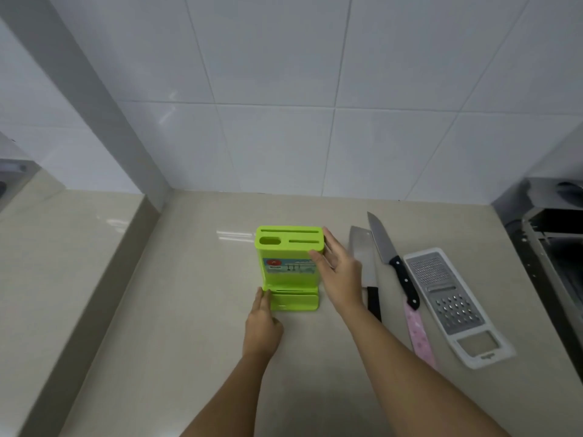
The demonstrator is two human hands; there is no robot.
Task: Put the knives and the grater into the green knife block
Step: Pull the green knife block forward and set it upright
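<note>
**Both hands on the green block, blades lined up to the right**

Two bare forearms reach in from the bottom edge, and both hands are on the green knife block (288,266) at centre frame. Left hand (263,329) is stretched flat, fingers straight and together, fingertips touching the block's lower left corner by the front foot, nothing gripped. Right hand (339,272) is spread open against the block's right side, thumb laid across the front near the printed label, fingers running up toward the top right corner; it braces the block rather than closing round it.

On the block's top face, one long slot, a shorter slot and an oval hole, all empty.

Right of centre, everything lies flat on the beige stone countertop (176,310): a cleaver (362,257) with a black handle, just beside the right hand and partly hidden by the wrist; then a pointed chef's knife (383,244), black riveted handle; below that handle, a pink patterned knife (421,339), its upper end tucked under it; and furthest right, a white-framed flat grater (448,294).

White tiled wall (284,89) fills the upper frame. A raised ledge runs along the left; a dark metal appliance sits at the right edge, close to the grater. Bare counter lies left of the block and in front of it, between the arms.
</note>
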